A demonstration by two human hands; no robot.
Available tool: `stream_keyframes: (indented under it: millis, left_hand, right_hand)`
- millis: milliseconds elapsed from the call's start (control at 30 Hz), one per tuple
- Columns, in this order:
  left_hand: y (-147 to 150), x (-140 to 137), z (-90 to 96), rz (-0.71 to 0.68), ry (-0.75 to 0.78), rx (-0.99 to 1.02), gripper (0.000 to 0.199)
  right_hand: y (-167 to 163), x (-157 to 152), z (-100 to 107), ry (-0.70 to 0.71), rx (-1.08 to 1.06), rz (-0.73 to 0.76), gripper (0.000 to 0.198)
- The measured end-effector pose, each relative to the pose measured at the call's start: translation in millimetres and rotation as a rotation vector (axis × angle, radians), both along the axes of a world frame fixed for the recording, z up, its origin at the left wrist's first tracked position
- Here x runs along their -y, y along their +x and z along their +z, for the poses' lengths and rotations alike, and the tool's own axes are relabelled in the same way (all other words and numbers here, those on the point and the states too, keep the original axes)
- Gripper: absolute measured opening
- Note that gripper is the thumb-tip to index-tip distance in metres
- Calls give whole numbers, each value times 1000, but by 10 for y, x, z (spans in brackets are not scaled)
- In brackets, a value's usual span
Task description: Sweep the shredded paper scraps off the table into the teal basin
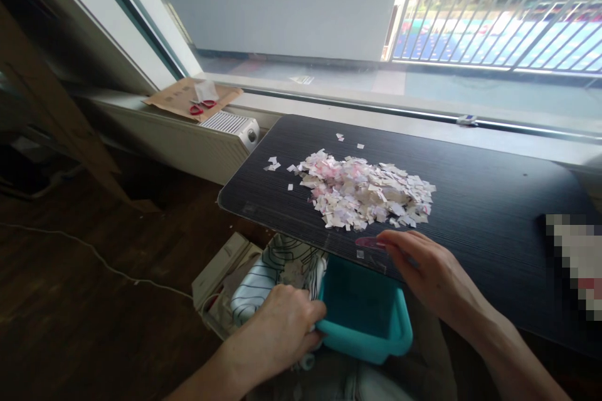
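Below the near edge of the dark table [475, 200], a teal plastic tub [399, 319] stands over my lap. My left hand [286, 319] is closed on the left rim of the tub, against a white container lined with a striped bag [254, 291]. Paper scraps lie inside that bag. My right hand [423, 263] pinches a thin pink strip-like tool [369, 242], held flat low over the table near its front edge. Just beyond it spreads a heap of small cut paper pieces [362, 194], white and pinkish. A single scrap [360, 254] lies near the tool.
Stray paper bits [273, 164] lie left of the heap. Red-handled scissors [203, 106] rest on a brown envelope [174, 97] on the sill, above a white radiator [230, 125]. A white cable [103, 260] crosses the floor. At right is a blurred-out object [576, 257].
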State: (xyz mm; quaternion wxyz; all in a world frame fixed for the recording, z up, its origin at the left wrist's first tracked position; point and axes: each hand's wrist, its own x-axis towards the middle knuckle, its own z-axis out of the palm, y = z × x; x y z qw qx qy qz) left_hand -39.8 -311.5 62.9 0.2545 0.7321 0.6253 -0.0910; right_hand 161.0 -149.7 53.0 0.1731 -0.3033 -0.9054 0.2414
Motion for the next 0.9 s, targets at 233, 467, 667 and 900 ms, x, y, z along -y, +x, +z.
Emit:
stream_keyframes:
  millis: [233, 467, 667, 900]
  left_hand:
    - [-4, -3, -30, 6, 7, 9, 7]
    - [120, -91, 35, -54, -16, 52, 8]
    - [120, -97, 57, -49, -16, 47, 10]
    - [169, -121, 9, -84, 2, 51, 12]
  right_hand:
    - [242, 90, 24, -70, 71, 33, 24]
    - [155, 69, 48, -50, -23, -36, 26]
    - [152, 104, 9, -107, 9, 25, 26]
    - [109, 42, -1, -59, -46, -72, 24]
